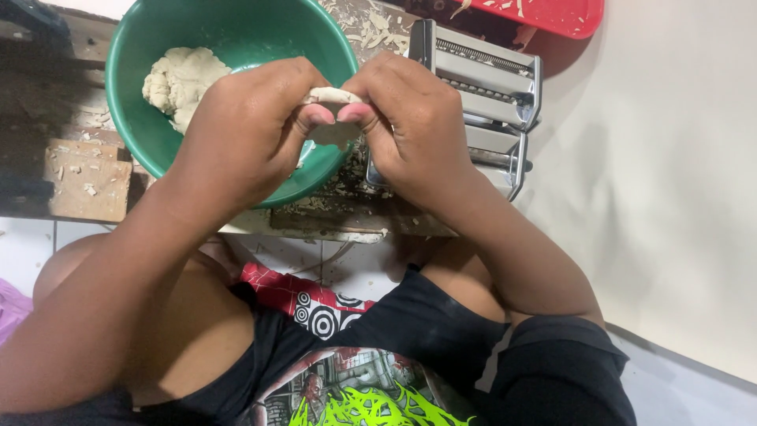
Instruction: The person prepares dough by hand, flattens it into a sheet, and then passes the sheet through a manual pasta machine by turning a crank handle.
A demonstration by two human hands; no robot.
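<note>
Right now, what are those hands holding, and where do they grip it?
A small dough piece, pinched at its two ends: left hand on the left end, right hand on the right.

Seen from above: a worn wooden board [87,177], brown and scratched, with pale dry crumbs scattered on top. Below the board, a floor of white tiles [27,241] with thin dark joints. On the right side, a big cream-coloured surface [670,181], smooth and plain, ending in a straight slanted edge. Past that edge, pale grey floor [694,394]. Soft, even light everywhere, with only weak shadows under the board.
</note>
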